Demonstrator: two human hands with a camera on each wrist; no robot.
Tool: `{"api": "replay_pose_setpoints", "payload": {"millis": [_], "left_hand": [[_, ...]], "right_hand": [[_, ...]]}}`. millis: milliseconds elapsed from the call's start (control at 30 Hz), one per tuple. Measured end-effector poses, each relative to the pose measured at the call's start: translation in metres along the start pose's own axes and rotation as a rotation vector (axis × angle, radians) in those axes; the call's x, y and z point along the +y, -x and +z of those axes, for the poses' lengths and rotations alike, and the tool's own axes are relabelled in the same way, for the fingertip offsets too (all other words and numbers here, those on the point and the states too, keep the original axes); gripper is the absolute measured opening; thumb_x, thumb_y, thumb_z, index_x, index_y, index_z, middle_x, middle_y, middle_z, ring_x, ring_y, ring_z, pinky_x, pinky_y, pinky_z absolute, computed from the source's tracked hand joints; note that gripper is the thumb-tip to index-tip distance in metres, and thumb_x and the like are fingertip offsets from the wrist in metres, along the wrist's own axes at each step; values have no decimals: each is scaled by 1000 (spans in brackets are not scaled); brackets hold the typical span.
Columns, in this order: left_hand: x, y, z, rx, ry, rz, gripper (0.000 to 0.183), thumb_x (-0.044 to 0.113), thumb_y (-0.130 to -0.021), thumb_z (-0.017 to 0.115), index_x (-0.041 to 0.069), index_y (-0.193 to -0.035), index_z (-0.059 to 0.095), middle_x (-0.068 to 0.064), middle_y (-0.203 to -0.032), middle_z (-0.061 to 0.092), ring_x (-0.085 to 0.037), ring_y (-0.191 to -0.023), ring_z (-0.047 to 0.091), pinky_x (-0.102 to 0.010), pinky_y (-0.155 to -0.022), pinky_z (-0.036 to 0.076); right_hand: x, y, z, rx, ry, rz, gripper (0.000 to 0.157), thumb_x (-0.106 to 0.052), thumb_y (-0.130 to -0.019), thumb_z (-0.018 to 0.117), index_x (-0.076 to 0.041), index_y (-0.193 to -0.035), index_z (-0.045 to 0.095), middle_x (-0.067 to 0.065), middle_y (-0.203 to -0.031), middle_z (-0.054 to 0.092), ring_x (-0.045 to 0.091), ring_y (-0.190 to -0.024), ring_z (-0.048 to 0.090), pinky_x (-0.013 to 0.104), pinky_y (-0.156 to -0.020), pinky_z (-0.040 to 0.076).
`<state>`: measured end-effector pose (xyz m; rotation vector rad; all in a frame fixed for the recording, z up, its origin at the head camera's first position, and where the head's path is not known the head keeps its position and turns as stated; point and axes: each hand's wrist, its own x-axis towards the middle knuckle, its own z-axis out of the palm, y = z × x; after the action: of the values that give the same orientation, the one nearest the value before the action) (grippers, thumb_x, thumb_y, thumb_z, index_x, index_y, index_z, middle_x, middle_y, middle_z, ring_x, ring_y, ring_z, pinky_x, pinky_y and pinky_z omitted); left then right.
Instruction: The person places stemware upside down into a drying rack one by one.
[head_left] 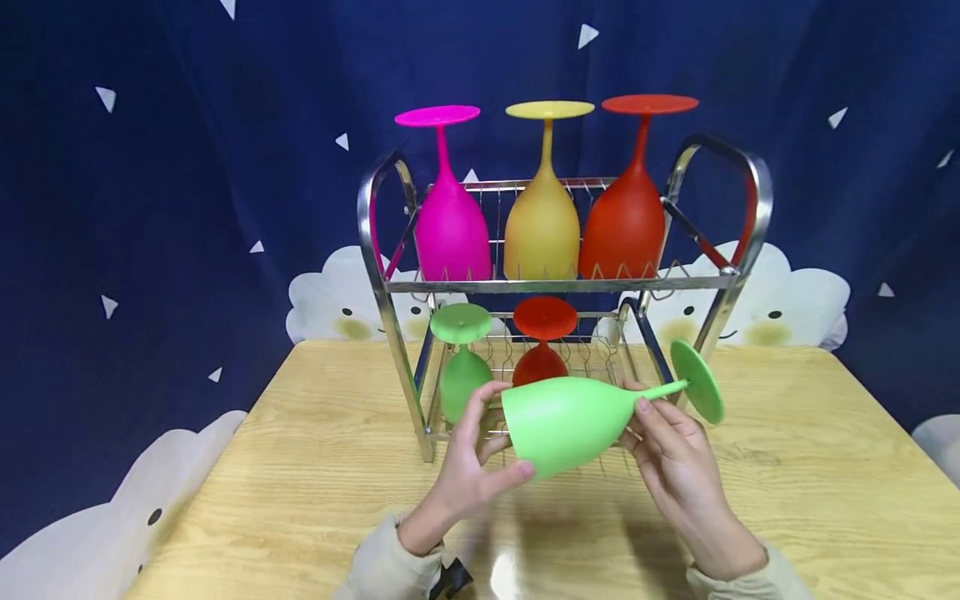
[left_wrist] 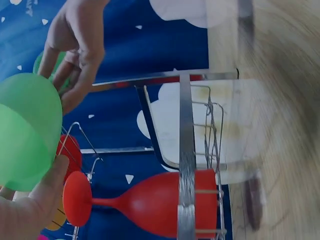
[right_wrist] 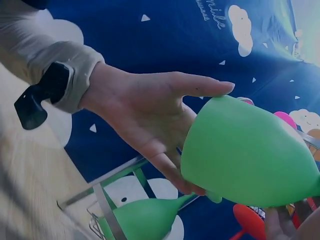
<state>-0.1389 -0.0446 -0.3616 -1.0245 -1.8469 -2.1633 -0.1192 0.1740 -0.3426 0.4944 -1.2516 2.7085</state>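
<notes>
A light green plastic goblet (head_left: 570,421) is held sideways in front of the rack, its mouth to the left and its foot to the right. My left hand (head_left: 472,458) grips the bowl near the rim, thumb below and fingers above and behind. My right hand (head_left: 671,450) pinches the stem where it meets the bowl. In the left wrist view the goblet's bowl (left_wrist: 30,130) fills the left edge, and the right hand (left_wrist: 80,45) is beyond it. The right wrist view shows the left hand (right_wrist: 150,110) around the rim end of the goblet (right_wrist: 245,155).
A two-tier metal rack (head_left: 558,286) stands on the wooden table (head_left: 315,467). Upside down on its top tier are magenta (head_left: 453,229), yellow (head_left: 542,225) and red (head_left: 624,225) goblets. Below stand a green goblet (head_left: 463,375) and a red one (head_left: 542,362). A dark blue curtain (head_left: 187,167) hangs behind.
</notes>
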Motion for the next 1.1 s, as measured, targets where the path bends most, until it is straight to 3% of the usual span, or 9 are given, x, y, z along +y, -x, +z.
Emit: {"api": "replay_pose_setpoints", "payload": {"millis": [133, 300, 400, 533, 633, 733, 833, 967, 1100], "left_hand": [[1, 4, -7, -17, -70, -23, 73, 29, -76, 72, 6, -133, 33, -21, -129, 39, -33, -108, 49, -40, -85, 49], [4, 6, -23, 30, -200, 55, 67, 33, -82, 65, 1, -132, 36, -24, -124, 42, -37, -105, 51, -42, -80, 51], [8, 9, -36, 112, -268, 108, 59, 28, -84, 62, -3, -128, 39, -22, -117, 48, -30, -99, 56, -42, -74, 53], [13, 12, -52, 261, -355, 194, 47, 6, -81, 59, -8, -123, 43, -20, -109, 51, -21, -94, 58, -34, -70, 54], [17, 9, -63, 393, -467, 276, 45, -8, -77, 59, -12, -119, 45, -22, -106, 50, -21, -93, 56, -26, -70, 53], [19, 4, -75, 501, -569, 304, 48, -13, -75, 61, -11, -119, 44, -23, -106, 49, -20, -95, 54, -23, -73, 52], [17, -2, -84, 550, -626, 279, 51, -13, -75, 62, -9, -122, 44, -22, -108, 50, -20, -97, 53, -22, -74, 51], [12, -6, -89, 545, -613, 208, 48, -10, -77, 62, -9, -123, 45, -23, -109, 52, -22, -97, 53, -20, -75, 50], [5, -9, -90, 541, -598, 139, 40, -7, -81, 61, -8, -119, 50, -19, -101, 58, -18, -90, 56, -19, -71, 50]], "right_hand": [[-3, 0, -1, 11, 33, -32, 28, 3, -93, 43, -4, -96, 69, 2, -111, 63, 14, -97, 59, 28, -82, 49], [-9, 0, -4, 75, 91, -61, 26, 6, -91, 46, -3, -99, 69, 4, -107, 65, 15, -104, 57, 29, -88, 46], [-12, 1, -7, 96, 149, -85, 25, 7, -90, 47, -1, -104, 67, 6, -105, 66, 16, -102, 59, 28, -89, 46], [-15, 1, -12, 65, 238, -169, 26, 10, -89, 46, 6, -109, 63, 8, -105, 66, 17, -103, 59, 24, -86, 47], [-18, -3, -15, 20, 334, -251, 24, 13, -88, 47, 10, -107, 62, 7, -105, 66, 17, -104, 58, 23, -90, 44], [-20, -8, -16, -2, 435, -315, 21, 13, -86, 49, 11, -103, 62, 5, -103, 66, 16, -103, 57, 22, -93, 41], [-22, -13, -16, -23, 476, -355, 21, 14, -85, 50, 13, -103, 61, 6, -103, 66, 16, -101, 58, 23, -92, 42], [-20, -18, -17, -33, 560, -397, 23, 16, -85, 49, 11, -105, 60, 5, -103, 65, 15, -100, 59, 21, -88, 45], [-15, -24, -14, 41, 924, -517, 22, 15, -82, 54, 9, -103, 61, 8, -96, 65, 5, -91, 60, 15, -82, 46]]}}
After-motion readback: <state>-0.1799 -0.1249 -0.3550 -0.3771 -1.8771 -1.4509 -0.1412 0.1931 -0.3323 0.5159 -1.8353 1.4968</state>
